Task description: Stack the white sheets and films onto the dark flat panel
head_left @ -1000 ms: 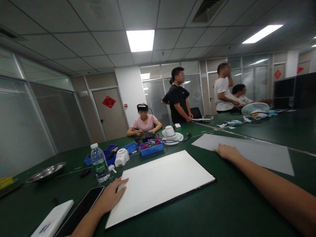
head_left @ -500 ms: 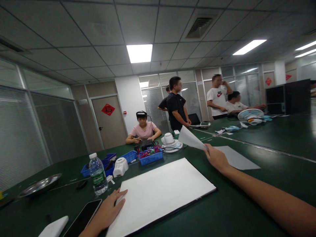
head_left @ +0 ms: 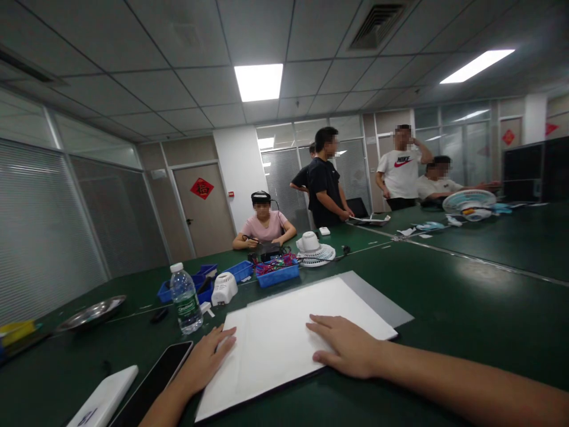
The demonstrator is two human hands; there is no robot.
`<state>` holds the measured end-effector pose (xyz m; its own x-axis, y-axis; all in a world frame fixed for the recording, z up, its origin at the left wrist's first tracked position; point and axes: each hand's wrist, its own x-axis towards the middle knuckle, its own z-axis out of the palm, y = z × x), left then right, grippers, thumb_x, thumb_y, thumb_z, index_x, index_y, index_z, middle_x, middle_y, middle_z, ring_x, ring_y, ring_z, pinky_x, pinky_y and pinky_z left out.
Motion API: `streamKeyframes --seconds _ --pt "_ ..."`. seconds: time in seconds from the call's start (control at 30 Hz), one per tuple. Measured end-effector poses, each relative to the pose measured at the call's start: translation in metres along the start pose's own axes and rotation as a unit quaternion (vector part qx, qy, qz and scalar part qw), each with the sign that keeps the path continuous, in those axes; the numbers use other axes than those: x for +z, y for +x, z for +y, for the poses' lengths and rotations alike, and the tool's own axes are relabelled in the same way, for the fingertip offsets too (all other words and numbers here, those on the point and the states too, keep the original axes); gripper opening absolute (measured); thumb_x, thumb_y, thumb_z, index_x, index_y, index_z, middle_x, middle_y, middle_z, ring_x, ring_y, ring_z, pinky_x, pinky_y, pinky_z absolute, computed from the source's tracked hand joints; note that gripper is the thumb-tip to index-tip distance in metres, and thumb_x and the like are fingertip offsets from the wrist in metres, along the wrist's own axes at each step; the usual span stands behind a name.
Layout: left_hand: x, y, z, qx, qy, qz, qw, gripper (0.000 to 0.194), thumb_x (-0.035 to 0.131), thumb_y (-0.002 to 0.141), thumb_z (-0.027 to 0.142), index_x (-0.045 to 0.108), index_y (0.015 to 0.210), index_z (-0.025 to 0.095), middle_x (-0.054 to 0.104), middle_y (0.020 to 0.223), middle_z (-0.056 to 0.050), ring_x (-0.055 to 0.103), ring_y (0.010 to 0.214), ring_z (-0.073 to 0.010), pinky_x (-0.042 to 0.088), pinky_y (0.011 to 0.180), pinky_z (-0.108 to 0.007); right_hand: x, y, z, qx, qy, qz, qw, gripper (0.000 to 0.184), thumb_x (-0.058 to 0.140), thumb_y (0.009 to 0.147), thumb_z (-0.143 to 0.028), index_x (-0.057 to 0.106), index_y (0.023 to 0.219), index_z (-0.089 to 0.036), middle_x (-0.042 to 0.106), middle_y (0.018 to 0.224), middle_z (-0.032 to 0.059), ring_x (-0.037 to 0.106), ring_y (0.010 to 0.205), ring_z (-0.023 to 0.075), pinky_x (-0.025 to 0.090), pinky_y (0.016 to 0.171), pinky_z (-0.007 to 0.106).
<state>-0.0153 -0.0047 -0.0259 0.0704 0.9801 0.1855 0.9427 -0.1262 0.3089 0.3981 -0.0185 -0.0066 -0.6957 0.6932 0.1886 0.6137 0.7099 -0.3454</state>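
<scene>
A white board (head_left: pixel 262 362) lies on the green table (head_left: pixel 466 314) in front of me. Over it lies a grey sheet of paper (head_left: pixel 377 305), its far right corner sticking out past the board. My right hand (head_left: pixel 347 347) rests flat on the sheet with fingers stretched out. My left hand (head_left: pixel 207 356) lies open at the board's left edge, fingertips on it.
A black phone (head_left: pixel 153 379) and a white flat device (head_left: pixel 104 397) lie near my left arm. Further off stand a water bottle (head_left: pixel 185 299), blue bins (head_left: pixel 278 273), small white fans (head_left: pixel 313 249) and a metal dish (head_left: pixel 91 313). Several people are at the far end.
My right hand picked the grey sheet up from the table on the right, carried it left and laid it on the white board. The left hand stayed at the board's edge.
</scene>
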Motion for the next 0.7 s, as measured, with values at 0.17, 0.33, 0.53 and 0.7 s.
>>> streamKeyframes --seconds 0.17,0.33,0.53,0.7 --pt "-0.001 0.000 0.001 -0.005 0.000 -0.007 1.000 0.073 0.048 0.085 0.068 0.053 0.142 0.022 0.045 0.154 -0.011 0.037 0.145 -0.0321 0.027 0.120 -0.050 -0.006 -0.005 -0.007 -0.065 0.059 -0.049 0.995 0.088 0.061 0.085 -0.063 0.027 0.157 -0.024 0.019 0.164 0.0128 0.028 0.147 0.0329 0.027 0.118 0.047" --pt "-0.001 0.001 0.001 -0.008 0.000 -0.013 1.000 0.067 0.050 0.086 0.060 0.052 0.143 0.024 0.044 0.155 -0.010 0.035 0.146 -0.0316 0.028 0.119 -0.051 -0.007 -0.008 -0.008 -0.121 0.107 -0.055 0.985 0.086 0.067 0.083 -0.053 0.027 0.156 -0.030 0.017 0.165 0.0087 0.029 0.147 0.0308 0.030 0.117 0.044" --pt "0.003 0.005 -0.006 0.002 -0.009 -0.008 1.000 0.058 0.041 0.092 0.051 0.053 0.142 0.025 0.047 0.154 -0.006 0.035 0.146 -0.0295 0.025 0.121 -0.049 -0.004 -0.005 -0.003 -0.059 0.058 -0.015 0.996 0.086 0.071 0.077 -0.061 0.045 0.149 -0.024 0.033 0.159 0.0148 0.033 0.144 0.0347 0.029 0.117 0.051" --pt "0.004 0.007 -0.009 0.005 -0.020 -0.006 1.000 0.058 0.041 0.092 0.050 0.054 0.141 0.024 0.048 0.153 -0.004 0.034 0.146 -0.0293 0.022 0.122 -0.049 0.003 0.002 0.005 -0.043 0.024 0.028 0.998 0.084 0.069 0.073 -0.071 0.056 0.140 -0.022 0.047 0.150 0.0162 0.042 0.138 0.0357 0.035 0.113 0.052"
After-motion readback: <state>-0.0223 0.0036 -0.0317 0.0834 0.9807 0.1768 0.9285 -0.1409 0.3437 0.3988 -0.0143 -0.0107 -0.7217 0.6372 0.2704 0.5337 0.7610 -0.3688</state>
